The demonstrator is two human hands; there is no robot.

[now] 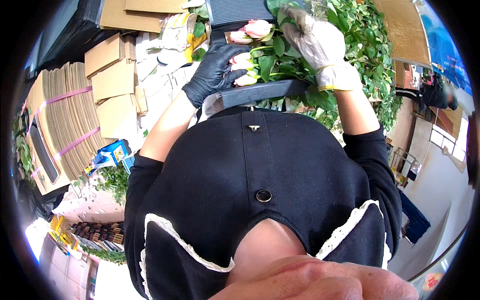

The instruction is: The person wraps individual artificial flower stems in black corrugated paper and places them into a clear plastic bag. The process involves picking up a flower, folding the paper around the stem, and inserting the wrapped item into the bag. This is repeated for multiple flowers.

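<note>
Pale pink roses with green leafy stems lie between two dark ribbed panels in front of my chest. My left hand, in a black glove, cups the nearer blooms between thumb and fingers, at the left end of the bunch. Over the leaves and stems to the right is my right hand, in a whitish, soiled glove with a yellow-edged cuff. Its fingers are bent together near the top edge; whatever they hold is hidden among the leaves.
Leafy green stems are heaped on the right. To the left lie a white-and-yellow work glove, cut cardboard pieces and a strapped stack of flat cardboard. A blue box sits below them. Another person is far right.
</note>
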